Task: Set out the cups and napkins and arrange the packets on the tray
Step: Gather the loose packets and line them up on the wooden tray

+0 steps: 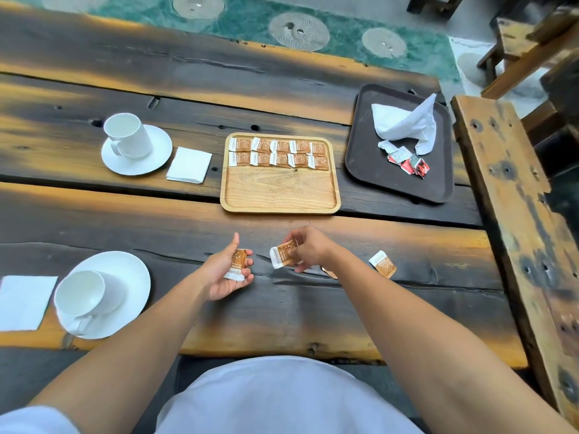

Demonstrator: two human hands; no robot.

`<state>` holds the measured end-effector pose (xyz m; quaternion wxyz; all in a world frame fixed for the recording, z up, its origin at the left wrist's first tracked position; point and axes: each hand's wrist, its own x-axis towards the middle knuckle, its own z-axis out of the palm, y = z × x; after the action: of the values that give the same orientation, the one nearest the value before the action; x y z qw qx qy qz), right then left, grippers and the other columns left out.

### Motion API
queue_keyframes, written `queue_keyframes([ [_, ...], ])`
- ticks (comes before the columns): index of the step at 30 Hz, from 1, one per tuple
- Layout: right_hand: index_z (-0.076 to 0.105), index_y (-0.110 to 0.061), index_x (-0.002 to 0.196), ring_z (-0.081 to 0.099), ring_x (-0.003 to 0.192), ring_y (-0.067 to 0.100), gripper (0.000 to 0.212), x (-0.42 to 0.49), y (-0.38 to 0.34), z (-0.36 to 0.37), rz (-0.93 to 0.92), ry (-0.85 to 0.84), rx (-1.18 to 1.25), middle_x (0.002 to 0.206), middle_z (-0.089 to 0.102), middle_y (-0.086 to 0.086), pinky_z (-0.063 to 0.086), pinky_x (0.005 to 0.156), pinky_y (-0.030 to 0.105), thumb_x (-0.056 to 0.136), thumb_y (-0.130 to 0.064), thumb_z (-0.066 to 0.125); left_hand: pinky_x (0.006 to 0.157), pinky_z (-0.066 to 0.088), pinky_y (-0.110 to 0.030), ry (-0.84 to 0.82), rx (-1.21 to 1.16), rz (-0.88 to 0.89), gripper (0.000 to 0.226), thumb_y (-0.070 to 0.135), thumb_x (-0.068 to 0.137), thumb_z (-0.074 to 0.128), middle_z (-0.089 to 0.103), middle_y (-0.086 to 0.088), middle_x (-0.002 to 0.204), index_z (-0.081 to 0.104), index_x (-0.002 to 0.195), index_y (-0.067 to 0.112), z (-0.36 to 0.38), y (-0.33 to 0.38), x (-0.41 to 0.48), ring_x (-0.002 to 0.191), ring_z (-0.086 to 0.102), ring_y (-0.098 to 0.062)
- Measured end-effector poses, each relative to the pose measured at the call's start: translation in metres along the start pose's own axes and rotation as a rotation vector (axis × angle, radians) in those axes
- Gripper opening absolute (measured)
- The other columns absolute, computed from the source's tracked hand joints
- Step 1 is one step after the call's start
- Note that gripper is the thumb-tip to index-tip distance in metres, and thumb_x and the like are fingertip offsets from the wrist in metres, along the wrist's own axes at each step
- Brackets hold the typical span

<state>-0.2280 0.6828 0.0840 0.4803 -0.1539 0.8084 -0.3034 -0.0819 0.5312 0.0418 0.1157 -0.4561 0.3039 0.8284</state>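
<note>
- The left hand point(225, 270), on the near side of the wooden tray point(279, 192), has its fingers curled round a brown packet point(238, 264), thumb up. I cannot tell whether it holds one packet or a thin stack.
- The right hand point(308, 249), also nearer than the wooden tray, pinches a second packet point(283, 253) between thumb and fingertips.
- Two rows of packets point(279, 153) fill the tray's far half, edges touching. A new one laid too close would likely nudge the near row askew.
- The pinched packet looks limp and is gripped at one end, so it could sag or slip on the way over.
- A loose packet point(383, 264) lies on the counter point(313, 308), near and to the right of the tray. Another, a half-hidden packet point(329, 272), peeps out beneath the right wrist. A sweeping forearm might push either along, or they could be overlooked.
- The near cup point(83, 292), on its saucer point(125, 270) near-left of the tray, sits close to the left forearm. A careless elbow could knock it.
- The counter is dark, charred-looking planks streaked orange, with knots, holes and long cracks. A thin packet could catch in a crack.
- Far-left of the tray stands a far cup point(127, 136), with a folded napkin point(189, 165) between it and the tray. A second napkin point(25, 302) lies beyond the near cup.
- Right of the tray, a dark tray point(369, 164) holds a crumpled napkin point(407, 126) and red packets point(410, 164).
- Beyond the tray is a green floor point(250, 23) with pale round patterns. A wooden bench point(507, 183) stands to the right.
</note>
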Motion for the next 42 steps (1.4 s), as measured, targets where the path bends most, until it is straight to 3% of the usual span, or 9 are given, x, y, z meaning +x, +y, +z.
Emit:
queue_keyframes([
  [6, 0.064, 0.001, 0.102, 0.063, 0.076, 0.029, 0.02, 0.005, -0.01, -0.008, -0.086, 0.012, -0.038, 0.093, 0.064, 0.018, 0.057, 0.06, 0.033, 0.085, 0.009, 0.067, 0.062, 0.051, -0.033, -0.009, 0.008, 0.006, 0.054, 0.061, 0.09, 0.049, 0.054, -0.005, 0.068, 0.053, 0.104, 0.009, 0.004, 0.008, 0.001, 0.048, 0.046, -0.016],
  [9, 0.07, 0.004, 0.104, 0.064, 0.066, 0.02, 0.019, 0.012, -0.013, -0.01, -0.092, -0.023, -0.052, 0.087, 0.069, 0.014, 0.058, 0.072, 0.034, 0.085, 0.004, 0.07, 0.063, 0.052, -0.033, -0.026, -0.002, 0.005, 0.055, 0.062, 0.09, 0.047, 0.054, -0.006, 0.07, 0.054, 0.103, 0.009, 0.007, 0.011, 0.003, 0.054, 0.047, -0.017],
  [15, 0.071, 0.003, 0.108, 0.068, 0.067, 0.015, 0.025, 0.014, -0.02, -0.007, -0.082, -0.08, 0.017, 0.092, 0.072, 0.014, 0.061, 0.074, 0.029, 0.084, 0.003, 0.073, 0.061, 0.052, -0.033, -0.065, -0.048, -0.048, 0.066, 0.073, 0.086, 0.041, 0.059, -0.006, 0.073, 0.058, 0.1, 0.011, 0.004, 0.009, 0.006, 0.058, 0.053, -0.017],
  [18, 0.069, 0.006, 0.114, 0.068, 0.069, 0.015, 0.025, 0.011, -0.025, -0.003, -0.092, -0.122, 0.029, 0.105, 0.072, 0.023, 0.061, 0.075, 0.026, 0.089, 0.003, 0.066, 0.064, 0.055, -0.033, -0.085, -0.088, -0.088, 0.078, 0.08, 0.082, 0.039, 0.067, -0.014, 0.094, 0.061, 0.106, 0.009, 0.0, 0.006, 0.008, 0.072, 0.062, -0.022],
  [21, 0.068, 0.007, 0.114, 0.068, 0.067, 0.015, 0.024, 0.009, -0.032, 0.004, -0.108, -0.149, 0.041, 0.102, 0.072, 0.024, 0.061, 0.068, 0.022, 0.091, 0.005, 0.064, 0.074, 0.056, -0.035, -0.166, -0.101, -0.129, 0.09, 0.081, 0.082, 0.035, 0.07, -0.019, 0.112, 0.072, 0.107, 0.002, 0.0, 0.003, 0.01, 0.088, 0.07, -0.028],
  [24, 0.068, 0.009, 0.106, 0.067, 0.063, 0.014, 0.02, 0.006, -0.038, 0.009, -0.132, -0.171, 0.011, 0.085, 0.07, 0.015, 0.059, 0.059, 0.018, 0.087, 0.004, 0.069, 0.077, 0.057, -0.035, -0.213, -0.114, -0.146, 0.09, 0.079, 0.085, 0.032, 0.072, -0.018, 0.103, 0.077, 0.096, 0.002, 0.005, 0.001, 0.008, 0.086, 0.071, -0.027],
  [28, 0.066, 0.003, 0.095, 0.064, 0.061, 0.018, 0.012, 0.003, -0.041, 0.016, -0.151, -0.18, -0.015, 0.075, 0.067, 0.011, 0.056, 0.051, 0.017, 0.084, 0.004, 0.072, 0.072, 0.056, -0.038, -0.199, -0.105, -0.136, 0.086, 0.077, 0.087, 0.031, 0.07, -0.022, 0.093, 0.069, 0.102, 0.001, 0.012, -0.003, 0.005, 0.075, 0.067, -0.03],
  [32, 0.065, -0.001, 0.09, 0.064, 0.05, 0.009, 0.01, 0.003, -0.038, 0.019, -0.165, -0.17, -0.016, 0.071, 0.066, 0.009, 0.054, 0.048, 0.017, 0.084, 0.004, 0.072, 0.072, 0.058, -0.038, -0.17, -0.096, -0.144, 0.085, 0.078, 0.086, 0.033, 0.068, -0.021, 0.095, 0.066, 0.105, 0.002, 0.014, -0.007, 0.002, 0.077, 0.066, -0.03],
  [42, 0.068, -0.001, 0.09, 0.063, 0.051, 0.011, 0.012, 0.003, -0.027, 0.022, -0.171, -0.145, -0.05, 0.067, 0.066, 0.007, 0.058, 0.056, 0.025, 0.081, 0.003, 0.075, 0.067, 0.058, -0.035, -0.142, -0.093, -0.152, 0.085, 0.078, 0.085, 0.036, 0.068, -0.018, 0.087, 0.069, 0.101, 0.001, 0.023, -0.013, -0.003, 0.073, 0.066, -0.027],
])
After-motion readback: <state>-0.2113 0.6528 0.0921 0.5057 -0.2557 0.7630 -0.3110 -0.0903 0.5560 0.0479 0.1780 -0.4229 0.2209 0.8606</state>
